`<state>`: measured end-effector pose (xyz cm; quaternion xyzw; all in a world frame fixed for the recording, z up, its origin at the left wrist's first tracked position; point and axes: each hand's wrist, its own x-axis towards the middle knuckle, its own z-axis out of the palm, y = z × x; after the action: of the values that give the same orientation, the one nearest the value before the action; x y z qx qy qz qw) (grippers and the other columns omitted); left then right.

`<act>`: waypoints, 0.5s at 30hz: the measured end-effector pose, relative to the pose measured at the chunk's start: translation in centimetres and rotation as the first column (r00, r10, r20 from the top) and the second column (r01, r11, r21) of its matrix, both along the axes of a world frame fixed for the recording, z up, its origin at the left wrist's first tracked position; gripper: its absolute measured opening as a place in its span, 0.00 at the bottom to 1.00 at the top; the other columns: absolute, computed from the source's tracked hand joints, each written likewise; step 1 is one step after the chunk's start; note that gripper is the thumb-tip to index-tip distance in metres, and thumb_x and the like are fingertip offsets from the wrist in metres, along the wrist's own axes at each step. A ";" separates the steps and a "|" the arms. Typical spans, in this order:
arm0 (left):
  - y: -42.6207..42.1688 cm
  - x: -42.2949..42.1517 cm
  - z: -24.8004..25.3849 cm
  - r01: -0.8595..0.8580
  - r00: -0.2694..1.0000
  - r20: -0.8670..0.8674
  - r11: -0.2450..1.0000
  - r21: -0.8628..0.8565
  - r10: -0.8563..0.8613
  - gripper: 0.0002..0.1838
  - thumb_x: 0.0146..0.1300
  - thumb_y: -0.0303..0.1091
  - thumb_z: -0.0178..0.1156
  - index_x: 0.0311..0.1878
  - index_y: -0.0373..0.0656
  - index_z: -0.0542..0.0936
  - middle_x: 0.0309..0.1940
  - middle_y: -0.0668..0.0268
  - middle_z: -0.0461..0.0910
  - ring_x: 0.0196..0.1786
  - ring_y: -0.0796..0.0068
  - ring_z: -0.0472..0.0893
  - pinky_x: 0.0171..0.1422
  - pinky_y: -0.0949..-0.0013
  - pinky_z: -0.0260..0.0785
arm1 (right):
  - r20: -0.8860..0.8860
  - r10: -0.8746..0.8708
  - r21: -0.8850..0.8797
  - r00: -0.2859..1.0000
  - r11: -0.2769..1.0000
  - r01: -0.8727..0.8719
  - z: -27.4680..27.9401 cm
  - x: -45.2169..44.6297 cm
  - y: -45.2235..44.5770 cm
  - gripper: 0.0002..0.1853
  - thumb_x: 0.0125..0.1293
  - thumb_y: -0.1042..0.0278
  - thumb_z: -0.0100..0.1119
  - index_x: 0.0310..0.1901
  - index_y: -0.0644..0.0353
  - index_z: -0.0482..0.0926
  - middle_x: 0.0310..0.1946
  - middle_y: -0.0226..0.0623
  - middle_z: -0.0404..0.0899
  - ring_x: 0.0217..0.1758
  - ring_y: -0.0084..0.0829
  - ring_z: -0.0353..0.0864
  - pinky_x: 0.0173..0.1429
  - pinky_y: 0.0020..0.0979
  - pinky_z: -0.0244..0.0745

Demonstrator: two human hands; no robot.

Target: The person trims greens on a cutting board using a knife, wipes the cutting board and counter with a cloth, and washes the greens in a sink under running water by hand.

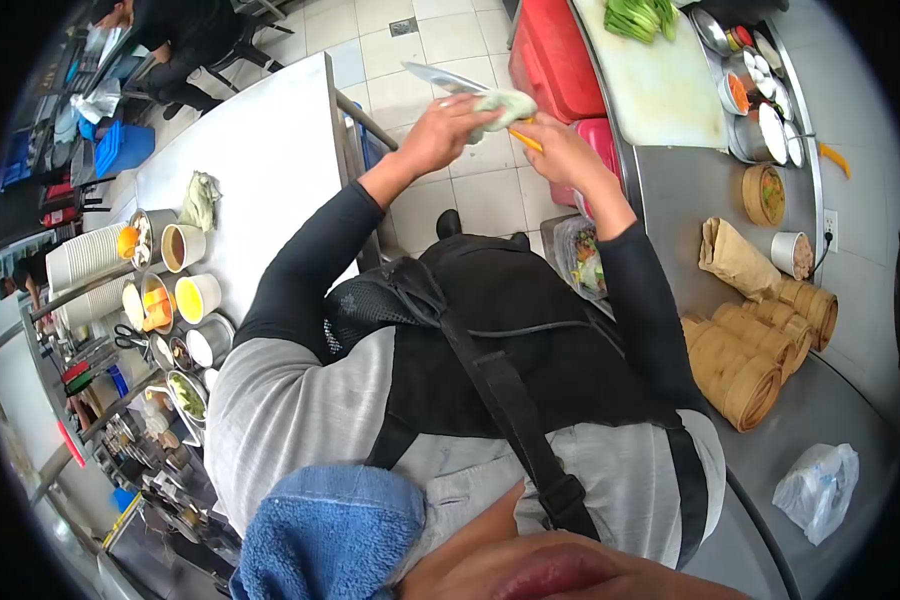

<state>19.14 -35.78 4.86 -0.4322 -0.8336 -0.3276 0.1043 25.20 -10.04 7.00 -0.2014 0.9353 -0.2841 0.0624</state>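
Note:
Over the gap between two counters, my right hand (562,152) is closed round the yellow handle of a knife (440,77). The blade points to the upper left. A pale green cloth (505,108) is wrapped about the knife near the handle, and my left hand (440,132) is closed on it. Part of the blade shows beyond my left fingers. The tips of some fingers are hidden by the cloth.
A white cutting board (670,110) with leafy greens (640,17) lies on the right counter, with bamboo steamers (735,375) nearer. The left counter (260,140) holds a crumpled cloth (200,200) and food containers (197,297). Red bins (558,60) stand below. A person sits at upper left.

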 end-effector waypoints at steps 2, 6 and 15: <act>-2.6 -1.0 -2.6 -0.196 0.980 0.019 0.978 -0.076 0.198 0.34 0.53 0.16 0.56 0.64 0.53 0.79 0.55 0.57 0.81 0.64 0.53 0.76 0.69 0.54 0.67 | 0.121 -0.017 0.156 0.993 0.988 -0.002 4.5 1.1 -0.2 0.29 0.64 0.75 0.55 0.67 0.40 0.74 0.52 0.44 0.77 0.52 0.46 0.80 0.54 0.43 0.76; -15.3 -7.4 -11.2 -0.482 0.773 0.325 0.837 -0.260 0.546 0.22 0.60 0.27 0.58 0.59 0.43 0.81 0.45 0.51 0.85 0.48 0.53 0.84 0.54 0.58 0.74 | 0.079 -0.031 0.041 0.996 0.999 0.028 3.9 6.3 3.6 0.29 0.63 0.74 0.59 0.67 0.43 0.75 0.48 0.42 0.76 0.47 0.47 0.79 0.52 0.41 0.75; -8.1 -3.5 3.8 -0.300 0.750 0.658 0.919 0.257 0.061 0.29 0.72 0.23 0.52 0.75 0.37 0.61 0.73 0.57 0.63 0.68 0.65 0.69 0.71 0.64 0.63 | -0.182 -0.932 -0.242 0.315 0.353 0.904 -1.5 29.5 4.6 0.30 0.68 0.71 0.57 0.72 0.53 0.67 0.50 0.48 0.76 0.50 0.49 0.76 0.58 0.39 0.73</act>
<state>15.68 -43.90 8.62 -0.1858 -0.7860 -0.5844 -0.0788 54.74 -5.47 5.54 0.3229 0.8668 -0.2805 -0.2562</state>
